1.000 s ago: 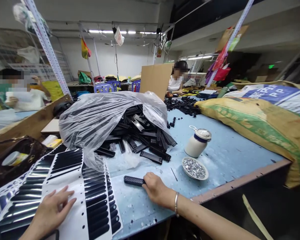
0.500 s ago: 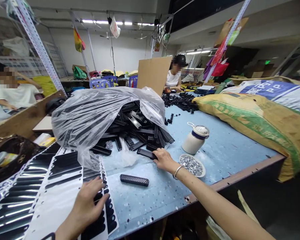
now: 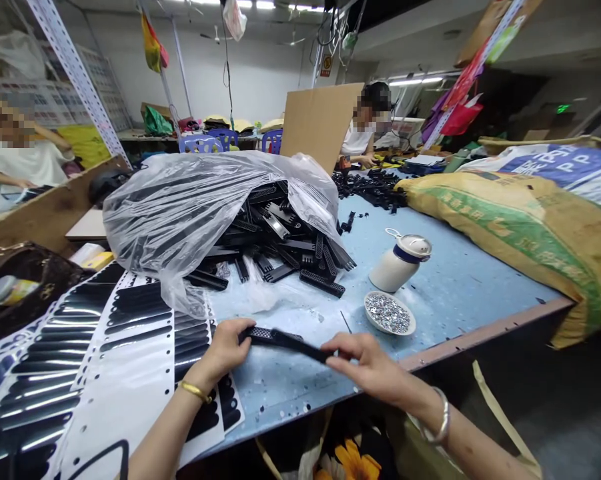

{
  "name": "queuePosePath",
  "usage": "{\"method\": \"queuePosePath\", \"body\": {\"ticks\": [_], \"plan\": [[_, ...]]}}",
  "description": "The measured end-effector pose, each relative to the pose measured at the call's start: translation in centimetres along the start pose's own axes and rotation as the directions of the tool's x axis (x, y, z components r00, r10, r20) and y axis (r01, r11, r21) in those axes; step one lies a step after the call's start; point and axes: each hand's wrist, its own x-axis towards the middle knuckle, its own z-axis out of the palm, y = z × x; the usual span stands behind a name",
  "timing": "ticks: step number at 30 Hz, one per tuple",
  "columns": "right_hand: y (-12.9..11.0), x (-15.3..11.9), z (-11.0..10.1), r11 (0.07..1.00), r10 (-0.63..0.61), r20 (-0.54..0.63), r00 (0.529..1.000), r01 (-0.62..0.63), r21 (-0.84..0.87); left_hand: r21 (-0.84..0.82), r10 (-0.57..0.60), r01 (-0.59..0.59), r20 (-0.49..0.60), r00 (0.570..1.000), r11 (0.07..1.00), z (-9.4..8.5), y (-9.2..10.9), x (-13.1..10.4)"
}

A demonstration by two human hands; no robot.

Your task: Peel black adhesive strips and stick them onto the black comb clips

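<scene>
My left hand pinches the left end of a black perforated plastic piece just above the blue table. Thumb and fingers of my right hand close on the right end of a second long black plastic piece. The two pieces meet or overlap midway between my hands; whether they are joined, I cannot tell. Behind them, a clear plastic bag lies on its side, with a heap of black toothed plastic pieces spilling from its mouth.
Right of the heap stand a white lidded jar and a small dish of glittering bits. Sheets of black strips cover the table's left side. A yellow sack lies at right. Two people sit farther off. A cardboard panel stands behind the bag.
My right hand has drawn a black piece from the heap toward me. My left hand has moved right and gripped the perforated piece that lay on the table.
</scene>
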Motion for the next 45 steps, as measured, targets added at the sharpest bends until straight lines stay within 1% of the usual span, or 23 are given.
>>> {"method": "queuePosePath", "body": {"ticks": [1,3,4,5,7,9,11,13,16,19,21,23,25,27,30,33,34,36,39,41,43,45], "plan": [[-0.1,-0.2,1.3,1.000,0.017,0.043,0.999,-0.018,0.010,-0.023,-0.005,0.005,0.004,1.000,1.000,-0.2,-0.1,-0.1],[0.2,0.3,3.8,0.998,0.055,0.062,0.997,-0.053,-0.024,-0.066,-0.015,0.016,0.012,1.000,0.998,-0.4,-0.4,-0.2],[0.7,0.9,4.8,0.998,0.044,0.052,0.998,-0.042,-0.048,-0.086,-0.019,0.020,0.013,1.000,0.996,-0.5,-0.5,-0.2],[1.2,1.5,5.6,0.997,0.022,0.017,1.000,-0.021,-0.070,-0.105,-0.021,0.023,0.013,1.000,0.994,-0.5,-0.5,-0.3],[2.4,2.5,6.5,0.995,-0.038,-0.070,0.997,0.031,-0.099,-0.135,-0.021,0.022,0.011,1.000,0.991,-0.5,-0.6,-0.4],[3.5,2.9,6.8,0.992,-0.074,-0.158,0.985,0.056,-0.111,-0.157,-0.021,0.022,0.010,1.000,0.987,-0.5,-0.7,-0.5],[4.5,2.7,6.7,0.994,-0.068,-0.217,0.974,0.047,-0.101,-0.174,-0.022,0.024,0.014,1.000,0.984,-0.6,-0.7,-0.5],[5.4,2.1,6.6,0.998,-0.033,-0.229,0.973,0.018,-0.066,-0.189,-0.023,0.027,0.021,1.000,0.982,-0.8,-0.6,-0.4],[6.0,1.7,6.5,0.998,0.037,-0.202,0.979,-0.047,-0.045,-0.206,-0.022,0.028,0.034,0.999,0.978,-1.1,-0.3,-0.4],[5.8,2.4,6.8,0.991,0.083,-0.188,0.979,-0.101,-0.089,-0.197,-0.029,0.039,0.052,0.998,0.980,-1.3,0.2,-0.6],[5.0,3.4,7.2,0.987,0.081,-0.184,0.980,-0.104,-0.119,-0.164,-0.054,0.064,0.065,0.996,0.984,-1.2,0.4,-0.7],[4.1,4.2,7.4,0.983,0.065,-0.175,0.982,-0.094,-0.160,-0.119,-0.070,0.077,0.057,0.996,0.990,-0.9,0.4,-0.7],[3.2,4.9,7.0,0.975,0.052,-0.156,0.986,-0.084,-0.205,-0.087,-0.063,0.065,0.026,0.998,0.994,-0.5,0.1,-0.7],[2.9,5.3,5.7,0.961,0.056,-0.152,0.987,-0.094,-0.260,-0.076,-0.048,0.048,-0.004,0.999,0.996,-0.2,-0.4,-0.7],[3.4,6.2,2.0,0.911,0.084,-0.219,0.972,-0.164,-0.378,-0.069,-0.022,0.019,-0.034,0.999,0.997,-0.1,-0.9,-0.6],[4.7,7.9,-2.2,0.811,0.149,-0.311,0.939,-0.296,-0.505,-0.057,-0.008,0.006,-0.036,0.999,0.998,-0.2,-1.0,-0.7],[5.3,8.6,-3.2,0.772,0.181,-0.323,0.929,-0.337,-0.538,-0.056,-0.010,0.008,-0.029,1.000,0.998,-0.2,-1.0,-0.7],[6.2,10.1,-4.5,0.708,0.243,-0.313,0.918,-0.389,-0.590,-0.061,-0.024,0.022,-0.021,1.000,0.998,-0.2,-1.0,-0.6],[6.7,11.5,-4.8,0.661,0.295,-0.265,0.918,-0.397,-0.637,-0.081,-0.048,0.047,-0.013,0.999,0.996,-0.4,-0.8,-0.6],[6.4,11.3,-4.5,0.661,0.282,-0.244,0.928,-0.372,-0.652,-0.102,-0.069,0.069,0.001,0.998,0.992,-0.8,-0.6,-0.5],[5.6,10.1,-4.0,0.682,0.233,-0.230,0.945,-0.328,-0.654,-0.153,-0.089,0.092,0.030,0.996,0.984,-1.2,-0.4,-0.5],[4.3,8.0,-3.1,0.721,0.171,-0.198,0.965,-0.260,-0.643,-0.261,-0.107,0.116,0.051,0.993,0.958,-1.5,-0.3,-0.3]]}}
